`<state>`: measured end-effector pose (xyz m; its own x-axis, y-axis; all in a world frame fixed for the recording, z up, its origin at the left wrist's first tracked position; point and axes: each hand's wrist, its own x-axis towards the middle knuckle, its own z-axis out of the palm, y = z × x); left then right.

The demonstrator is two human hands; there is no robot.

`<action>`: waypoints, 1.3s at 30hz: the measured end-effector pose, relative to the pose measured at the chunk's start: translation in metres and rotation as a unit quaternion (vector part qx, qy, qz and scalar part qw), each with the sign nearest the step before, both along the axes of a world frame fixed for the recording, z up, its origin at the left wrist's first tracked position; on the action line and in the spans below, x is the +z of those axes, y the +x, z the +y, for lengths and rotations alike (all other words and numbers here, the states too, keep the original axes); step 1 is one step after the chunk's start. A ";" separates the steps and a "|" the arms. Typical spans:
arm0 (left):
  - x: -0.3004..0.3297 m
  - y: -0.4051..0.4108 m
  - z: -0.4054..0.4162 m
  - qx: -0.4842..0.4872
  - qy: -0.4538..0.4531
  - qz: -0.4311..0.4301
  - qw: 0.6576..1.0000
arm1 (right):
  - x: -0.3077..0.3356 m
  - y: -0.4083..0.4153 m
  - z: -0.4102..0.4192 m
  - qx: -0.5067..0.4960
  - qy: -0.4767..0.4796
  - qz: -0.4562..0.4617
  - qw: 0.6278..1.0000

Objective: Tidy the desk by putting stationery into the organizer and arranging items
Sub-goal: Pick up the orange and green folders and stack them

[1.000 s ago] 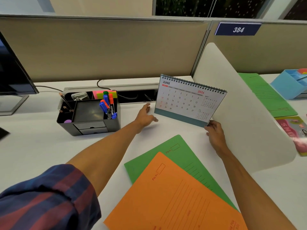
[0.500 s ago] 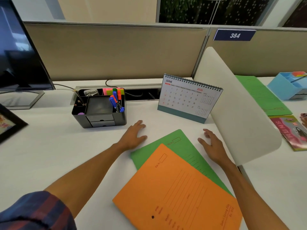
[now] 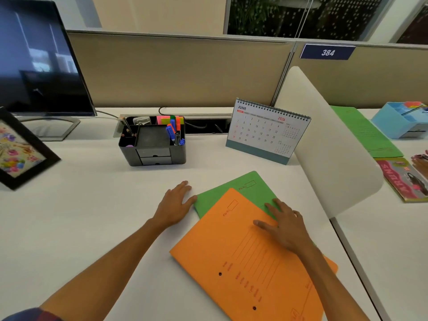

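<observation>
Black organizer [image 3: 152, 144], at the back of the white desk [image 3: 69, 228] just before the cable trough, holding pencils, sticky notes and markers [image 3: 172, 132]; June desk calendar [image 3: 266, 133] upright to its right, apart from it. Orange folder [image 3: 250, 262] lying over green folder [image 3: 234, 191] in the near foreground: right hand [image 3: 283, 224] flat with straight fingers across both, left hand [image 3: 177, 202] flat on the desk, fingertips at the green folder's left edge, neither gripping. Monitor [image 3: 39, 61] and framed picture [image 3: 20, 149] at far left; white divider [image 3: 328, 144] at right.

Calendar [image 3: 266, 132] reads "JUNE 2026"; partition plate [image 3: 327, 52] reads "384".
</observation>
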<state>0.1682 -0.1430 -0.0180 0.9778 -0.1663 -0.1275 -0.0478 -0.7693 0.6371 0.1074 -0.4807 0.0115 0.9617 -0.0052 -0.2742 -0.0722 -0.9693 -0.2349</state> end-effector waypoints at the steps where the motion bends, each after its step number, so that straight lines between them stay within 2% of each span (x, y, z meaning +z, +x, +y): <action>1: 0.002 -0.006 0.000 0.010 0.004 -0.006 1.000 | 0.002 -0.004 0.004 0.002 -0.014 0.007 1.000; 6: 0.013 -0.033 0.001 0.071 0.041 -0.060 0.995 | 0.006 -0.013 0.018 0.009 -0.053 0.017 0.998; 9: 0.015 -0.051 0.000 0.050 0.067 -0.058 0.995 | 0.008 -0.013 0.026 0.005 -0.041 -0.002 0.999; 15: 0.027 -0.071 -0.010 -0.012 0.054 0.118 0.991 | 0.011 -0.013 0.033 -0.034 0.020 0.006 0.999; 19: 0.036 -0.083 -0.012 0.012 -0.071 0.172 0.982 | 0.011 -0.015 0.035 -0.041 0.030 0.009 0.999; 22: 0.045 -0.088 -0.008 0.033 -0.184 0.209 0.960 | 0.012 -0.014 0.033 -0.046 0.048 0.021 0.998; 26: 0.070 -0.091 0.001 0.023 -0.317 0.218 0.923 | 0.024 -0.010 0.030 -0.087 0.143 0.045 0.985; 29: 0.096 -0.085 0.012 0.025 -0.357 0.183 0.916 | 0.045 -0.009 0.030 -0.102 0.266 0.028 0.958; 33: 0.120 -0.078 0.030 0.081 -0.406 0.133 0.901 | 0.072 -0.009 0.030 -0.140 0.429 -0.036 0.892; 39: 0.134 -0.091 0.039 0.142 -0.514 0.123 0.837 | 0.087 -0.003 0.045 -0.179 0.503 -0.074 0.842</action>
